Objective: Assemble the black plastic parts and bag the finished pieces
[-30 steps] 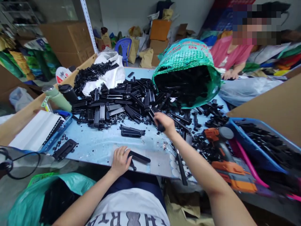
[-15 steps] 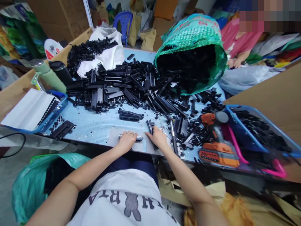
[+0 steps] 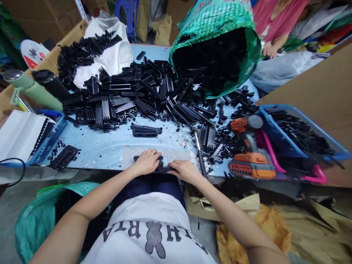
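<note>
At the table's front edge my left hand [image 3: 147, 161] presses down, fingers closed, over a narrow black plastic part whose end [image 3: 136, 158] sticks out on the left. Close to its right, my right hand [image 3: 183, 171] pinches a longer black plastic part [image 3: 165, 169] lying sideways along the edge. The two parts meet or overlap beside my left fingers; whether they are joined I cannot tell. Under the hands lies a pale grey plate [image 3: 176, 154]. A hammer [image 3: 201, 156] rests just right of my right hand. Beyond my hands sits a small stack of black parts [image 3: 145, 130].
A heap of black plastic pieces [image 3: 137, 88] and a green woven sack [image 3: 214, 51] fill the back. An orange cordless drill [image 3: 249, 146] and a blue basket [image 3: 302, 128] stand right. Another blue basket [image 3: 52, 141] sits left. A co-worker's hand [image 3: 271, 48] shows behind.
My right hand has brought its black part left and turned it sideways against my left hand's part. The part under my left hand showed silvery before and looks black now. The view has shifted.
</note>
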{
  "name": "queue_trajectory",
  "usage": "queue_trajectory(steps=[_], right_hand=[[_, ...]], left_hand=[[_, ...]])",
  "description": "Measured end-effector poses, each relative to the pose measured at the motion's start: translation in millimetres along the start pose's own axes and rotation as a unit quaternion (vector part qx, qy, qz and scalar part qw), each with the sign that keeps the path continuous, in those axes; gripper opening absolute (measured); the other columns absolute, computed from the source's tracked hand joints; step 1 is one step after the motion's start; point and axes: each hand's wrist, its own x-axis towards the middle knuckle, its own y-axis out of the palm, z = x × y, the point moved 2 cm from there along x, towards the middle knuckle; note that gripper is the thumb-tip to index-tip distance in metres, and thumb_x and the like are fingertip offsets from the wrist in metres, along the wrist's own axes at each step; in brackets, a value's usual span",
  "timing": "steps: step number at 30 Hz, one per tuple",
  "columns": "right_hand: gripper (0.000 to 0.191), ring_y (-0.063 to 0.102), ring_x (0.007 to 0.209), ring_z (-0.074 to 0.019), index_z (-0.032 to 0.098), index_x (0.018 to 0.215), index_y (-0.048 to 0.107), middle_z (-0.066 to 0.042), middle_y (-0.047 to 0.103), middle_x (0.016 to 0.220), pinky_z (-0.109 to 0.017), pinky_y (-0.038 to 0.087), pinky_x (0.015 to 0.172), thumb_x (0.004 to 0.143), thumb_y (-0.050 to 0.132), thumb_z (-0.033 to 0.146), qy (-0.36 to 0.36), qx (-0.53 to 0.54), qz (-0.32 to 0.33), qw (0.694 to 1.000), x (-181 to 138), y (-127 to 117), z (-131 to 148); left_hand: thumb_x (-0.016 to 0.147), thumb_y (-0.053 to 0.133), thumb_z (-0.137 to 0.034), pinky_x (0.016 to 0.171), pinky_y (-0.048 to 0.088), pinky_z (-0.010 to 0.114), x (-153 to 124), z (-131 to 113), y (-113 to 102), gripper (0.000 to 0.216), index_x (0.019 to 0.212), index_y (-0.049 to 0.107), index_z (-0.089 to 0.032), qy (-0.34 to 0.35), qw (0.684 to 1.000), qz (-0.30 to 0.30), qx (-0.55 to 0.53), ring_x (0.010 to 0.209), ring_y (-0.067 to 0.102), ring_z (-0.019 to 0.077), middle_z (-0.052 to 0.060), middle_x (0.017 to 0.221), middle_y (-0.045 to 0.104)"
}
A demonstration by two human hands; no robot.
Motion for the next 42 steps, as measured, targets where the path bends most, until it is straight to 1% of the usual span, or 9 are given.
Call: queue_trajectory(steps=[7, 11, 16, 24, 34, 36, 38, 40, 42], right_hand=[[0.036, 0.063, 0.077, -0.0171, 0.023, 0.101, 0.058, -0.004, 0.064, 0.087, -0.025, 0.031, 0.056, 0.091, 0.037, 0.050, 0.045, -0.009, 0.018, 0.999, 0.6, -2.1, 5.9], [0.036, 0.063, 0.074, -0.0169, 0.023, 0.100, 0.058, -0.003, 0.064, 0.087, -0.026, 0.030, 0.055, 0.091, 0.036, 0.051, 0.057, -0.027, 0.028, 0.998, 0.0, -7.1, 8.3], [0.038, 0.062, 0.075, -0.0162, 0.023, 0.100, 0.057, -0.004, 0.063, 0.089, -0.026, 0.030, 0.057, 0.093, 0.032, 0.051, 0.054, -0.060, 0.007, 0.997, -3.2, -19.7, 17.4], [0.036, 0.058, 0.081, -0.0189, 0.020, 0.106, 0.055, -0.009, 0.060, 0.093, -0.029, 0.032, 0.064, 0.095, 0.029, 0.043, 0.044, -0.112, -0.006, 0.993, -2.6, -37.2, 29.0], [0.039, 0.058, 0.074, -0.0169, 0.018, 0.097, 0.060, -0.008, 0.061, 0.085, -0.027, 0.034, 0.064, 0.093, 0.033, 0.047, -0.028, -0.056, -0.043, 0.997, 7.4, -30.7, 2.3], [0.040, 0.058, 0.078, -0.0172, 0.018, 0.099, 0.060, -0.008, 0.061, 0.087, -0.027, 0.036, 0.066, 0.093, 0.034, 0.048, -0.044, -0.032, -0.067, 0.996, 10.8, -17.9, -7.0], [0.040, 0.057, 0.085, -0.0184, 0.018, 0.101, 0.060, -0.009, 0.061, 0.092, -0.028, 0.038, 0.070, 0.092, 0.036, 0.049, -0.054, -0.008, -0.092, 0.994, 12.8, -4.7, -12.3], [0.040, 0.056, 0.089, -0.0197, 0.017, 0.101, 0.061, -0.010, 0.061, 0.094, -0.029, 0.040, 0.074, 0.091, 0.038, 0.049, -0.057, 0.006, -0.102, 0.993, 14.1, 5.5, -12.9], [0.040, 0.056, 0.089, -0.0199, 0.017, 0.100, 0.061, -0.009, 0.062, 0.093, -0.030, 0.041, 0.077, 0.091, 0.039, 0.048, -0.047, 0.017, -0.099, 0.994, 17.5, 8.6, -12.4]], left_hand=[[0.077, 0.047, -0.064, 0.088, 0.038, 0.042, -0.7, 0.7, 0.6, 0.058, 0.117, 0.049, -0.021, 0.002, 1.000, -0.008, -0.019, 0.105, 0.047, 0.0273, 0.010, 0.109, 0.052], [0.069, 0.052, -0.071, 0.086, 0.040, 0.042, 0.0, 1.9, 2.8, 0.068, 0.116, 0.048, -0.022, 0.008, 1.000, -0.021, -0.018, 0.104, 0.048, 0.0283, 0.010, 0.111, 0.052], [0.065, 0.058, -0.069, 0.084, 0.042, 0.040, -2.5, 2.5, 5.8, 0.069, 0.111, 0.047, -0.017, 0.033, 0.998, -0.052, -0.020, 0.097, 0.055, 0.0272, 0.011, 0.104, 0.056], [0.079, 0.053, -0.055, 0.076, 0.047, 0.035, -12.0, 3.9, 11.9, 0.046, 0.102, 0.049, -0.016, 0.067, 0.988, -0.136, -0.034, 0.090, 0.059, 0.0234, 0.010, 0.096, 0.060], [0.080, 0.052, -0.052, 0.073, 0.047, 0.032, -0.8, 6.1, 6.3, 0.042, 0.106, 0.051, -0.019, 0.035, 0.996, -0.056, -0.057, 0.090, 0.059, 0.0223, 0.008, 0.097, 0.059], [0.085, 0.047, -0.045, 0.079, 0.047, 0.032, 7.9, 23.2, -5.0, 0.038, 0.112, 0.049, -0.018, -0.014, 0.994, -0.089, -0.063, 0.097, 0.057, 0.0216, 0.010, 0.106, 0.058], [0.090, 0.039, -0.036, 0.086, 0.044, 0.033, 15.0, 56.9, -25.4, 0.034, 0.116, 0.047, -0.015, -0.127, 0.976, -0.169, -0.045, 0.103, 0.054, 0.0219, 0.013, 0.112, 0.056], [0.092, 0.032, -0.028, 0.089, 0.042, 0.037, 16.6, 100.4, -47.8, 0.033, 0.115, 0.048, -0.011, -0.308, 0.918, -0.252, 0.016, 0.106, 0.053, 0.0254, 0.017, 0.112, 0.055], [0.090, 0.030, -0.018, 0.084, 0.045, 0.039, 16.8, 137.9, -60.8, 0.032, 0.114, 0.048, -0.007, -0.424, 0.875, -0.223, 0.072, 0.102, 0.055, 0.0291, 0.021, 0.110, 0.055]])
